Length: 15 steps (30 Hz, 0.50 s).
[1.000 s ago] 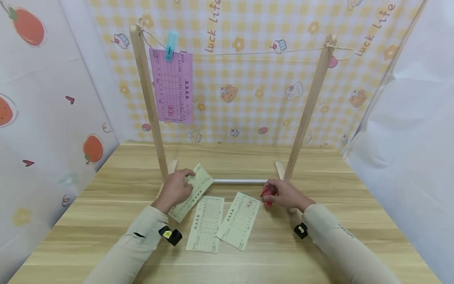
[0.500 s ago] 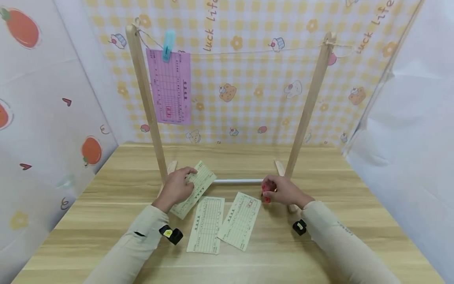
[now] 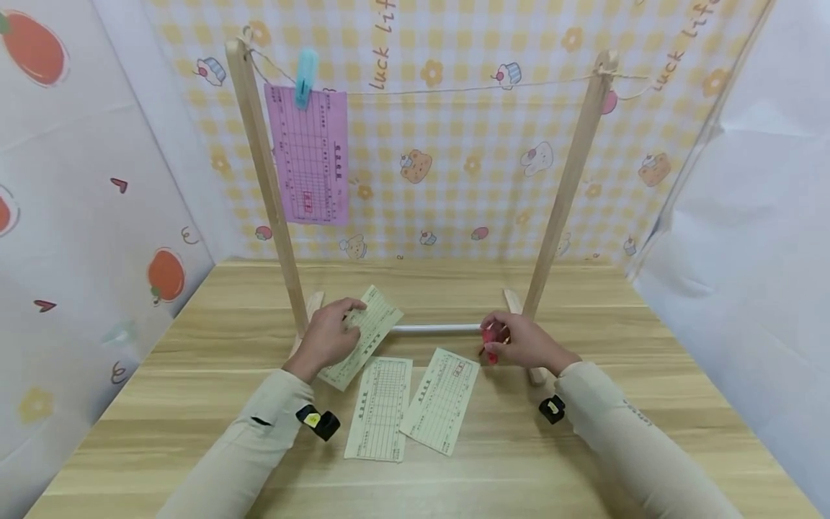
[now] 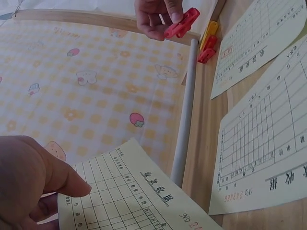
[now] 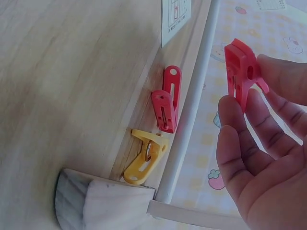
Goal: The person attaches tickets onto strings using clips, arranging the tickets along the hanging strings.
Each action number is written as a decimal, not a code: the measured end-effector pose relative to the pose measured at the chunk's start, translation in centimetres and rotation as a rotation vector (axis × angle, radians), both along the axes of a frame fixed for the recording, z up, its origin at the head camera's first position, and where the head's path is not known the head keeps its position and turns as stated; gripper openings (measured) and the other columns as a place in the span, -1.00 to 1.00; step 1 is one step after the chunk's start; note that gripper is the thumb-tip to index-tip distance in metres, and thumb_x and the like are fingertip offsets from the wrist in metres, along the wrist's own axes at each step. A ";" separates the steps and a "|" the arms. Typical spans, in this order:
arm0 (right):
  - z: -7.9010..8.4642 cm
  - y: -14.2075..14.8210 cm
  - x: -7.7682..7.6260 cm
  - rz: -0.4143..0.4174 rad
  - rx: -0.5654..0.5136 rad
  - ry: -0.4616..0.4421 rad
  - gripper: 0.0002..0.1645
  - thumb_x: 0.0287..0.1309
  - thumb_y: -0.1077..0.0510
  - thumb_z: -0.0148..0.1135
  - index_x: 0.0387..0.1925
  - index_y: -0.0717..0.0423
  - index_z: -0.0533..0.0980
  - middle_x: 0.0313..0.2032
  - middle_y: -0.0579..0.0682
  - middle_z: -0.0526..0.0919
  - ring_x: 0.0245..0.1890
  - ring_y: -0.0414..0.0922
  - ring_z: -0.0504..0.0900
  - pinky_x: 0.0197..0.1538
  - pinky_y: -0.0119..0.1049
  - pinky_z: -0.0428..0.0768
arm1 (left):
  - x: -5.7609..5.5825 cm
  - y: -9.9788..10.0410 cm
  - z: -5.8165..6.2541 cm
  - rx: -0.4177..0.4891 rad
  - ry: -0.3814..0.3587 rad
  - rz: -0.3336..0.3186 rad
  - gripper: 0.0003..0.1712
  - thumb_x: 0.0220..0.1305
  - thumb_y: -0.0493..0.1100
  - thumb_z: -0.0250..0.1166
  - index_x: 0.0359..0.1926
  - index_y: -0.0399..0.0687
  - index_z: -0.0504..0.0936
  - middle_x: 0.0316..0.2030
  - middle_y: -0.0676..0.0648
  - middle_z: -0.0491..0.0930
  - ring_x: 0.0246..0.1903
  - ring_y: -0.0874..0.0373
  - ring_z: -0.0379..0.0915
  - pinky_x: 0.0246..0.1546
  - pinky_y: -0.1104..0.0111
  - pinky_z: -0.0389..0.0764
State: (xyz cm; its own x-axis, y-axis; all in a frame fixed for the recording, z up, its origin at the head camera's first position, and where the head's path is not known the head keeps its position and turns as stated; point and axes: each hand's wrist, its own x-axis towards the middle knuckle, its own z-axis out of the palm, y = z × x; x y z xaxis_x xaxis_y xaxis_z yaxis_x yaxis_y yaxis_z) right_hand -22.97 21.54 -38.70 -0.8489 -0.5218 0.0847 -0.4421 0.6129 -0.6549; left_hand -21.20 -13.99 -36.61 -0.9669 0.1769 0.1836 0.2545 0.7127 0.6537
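Edging a pale green slip (image 3: 372,330) slightly farther and to the right with the left hand (image 3: 327,335), compared with a second ago; also moving a red clip (image 5: 242,64) a touch higher or farther (can't tell which) with the right hand (image 3: 527,342). Pinching the slip's left edge between left thumb and fingers, tilting it across the left part of a white rod (image 3: 447,329) in the head view. Pinching the red clip between right thumb and fingertips, near the rod's right end. Showing a middle slip (image 3: 379,409) and a right slip (image 3: 443,400) lying near on the table (image 3: 519,468); a spare red clip (image 5: 168,108) and a yellow clip (image 4: 209,32) lying just beside the rod, near its right end. Also showing a pink slip (image 3: 310,155) hanging far left from a string (image 3: 454,90), under a blue clip (image 3: 305,76), beside the left post (image 3: 267,166).
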 end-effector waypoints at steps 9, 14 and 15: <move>0.2 -0.4 -0.4 -0.049 -0.031 -0.020 -0.70 0.15 0.38 0.27 -0.06 0.33 0.49 -0.20 0.06 0.59 -0.32 -0.13 0.63 -0.31 -0.29 0.59 | -0.2 0.0 0.1 0.002 -0.004 0.019 -0.54 0.17 -0.35 0.20 0.14 -0.17 0.53 0.12 -0.26 0.49 -0.16 -0.03 0.44 -0.26 0.21 0.49; 0.3 -1.2 -1.1 -0.065 -0.032 0.003 -0.70 0.16 0.36 0.27 -0.04 0.30 0.50 -0.23 0.07 0.61 -0.34 -0.15 0.64 -0.31 -0.28 0.61 | -0.7 -0.3 -0.1 -0.003 -0.001 0.014 -0.55 0.19 -0.34 0.20 0.14 -0.15 0.53 0.13 -0.25 0.49 -0.03 -0.10 0.45 -0.15 0.13 0.51; 0.4 -1.5 -1.2 -0.069 -0.027 0.012 -0.70 0.17 0.35 0.27 -0.04 0.28 0.50 -0.24 0.05 0.61 -0.35 -0.16 0.64 -0.31 -0.28 0.62 | -0.7 -0.4 0.0 -0.002 -0.001 0.011 -0.55 0.19 -0.34 0.20 0.14 -0.15 0.53 0.13 -0.25 0.49 0.01 -0.12 0.44 -0.12 0.12 0.51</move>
